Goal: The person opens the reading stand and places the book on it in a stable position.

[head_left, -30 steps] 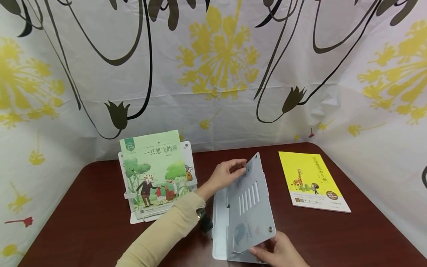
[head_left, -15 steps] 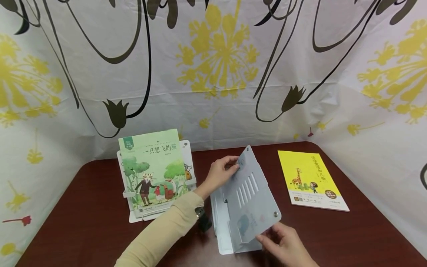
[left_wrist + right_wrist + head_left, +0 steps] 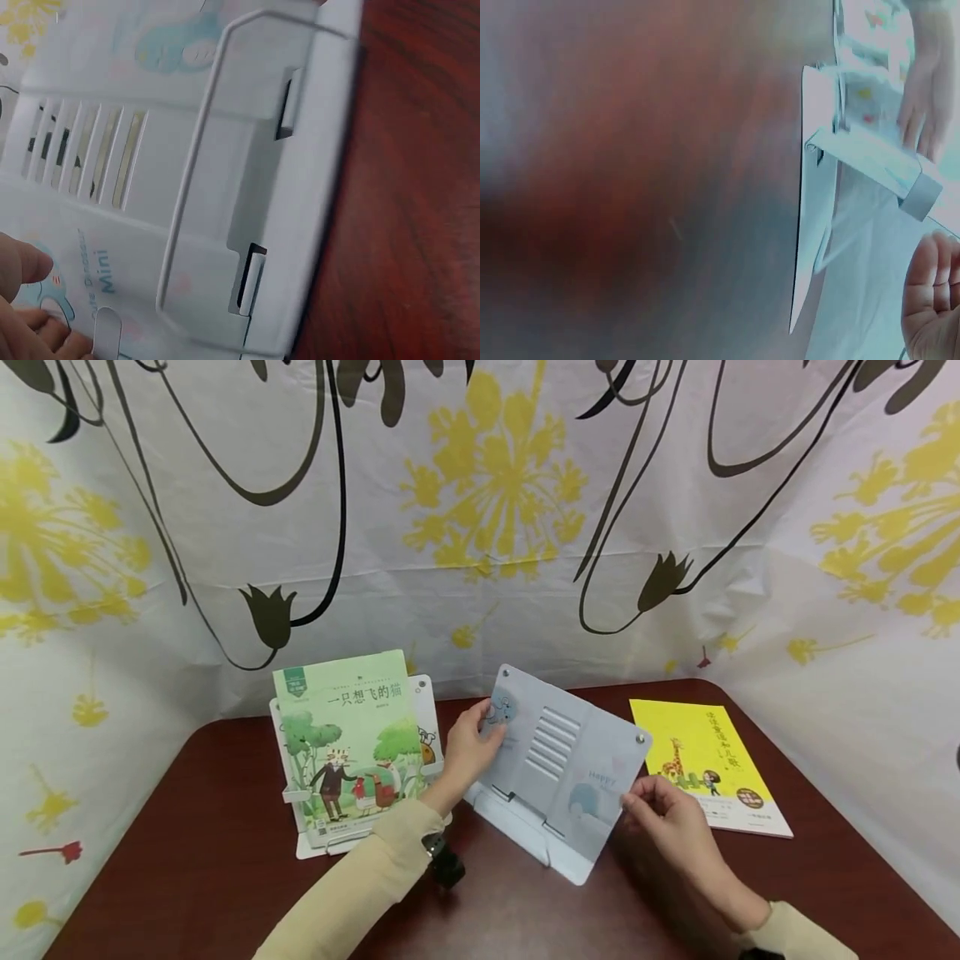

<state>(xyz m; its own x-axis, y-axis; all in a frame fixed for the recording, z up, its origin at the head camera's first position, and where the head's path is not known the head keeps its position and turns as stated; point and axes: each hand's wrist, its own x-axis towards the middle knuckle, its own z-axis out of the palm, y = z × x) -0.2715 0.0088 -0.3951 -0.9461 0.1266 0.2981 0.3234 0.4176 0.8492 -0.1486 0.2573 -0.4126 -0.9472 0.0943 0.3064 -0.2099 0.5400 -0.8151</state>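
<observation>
A white folding book stand (image 3: 551, 760) with slots and blue cartoon prints leans back, tilted open, in the middle of the dark red table. My left hand (image 3: 471, 747) grips its left edge, thumb over the front face. At the opposite edge, low down, the thumb and fingers of my right hand (image 3: 671, 827) pinch the panel. The left wrist view shows the panel (image 3: 180, 180) close up, with a wire bar across its lower part and two hinge openings. In the right wrist view the stand (image 3: 821, 195) appears side-on, my curled right fingers (image 3: 922, 285) beside it.
To the left, a green picture book (image 3: 352, 752) rests upright on a second white stand (image 3: 427, 718). A yellow book (image 3: 708, 768) lies flat on the table (image 3: 225, 893) at the right. Behind hangs a patterned cloth (image 3: 495, 618).
The book stand has turned so that its slotted front now faces me. My right hand has moved up and right with its edge; my left hand has shifted slightly left.
</observation>
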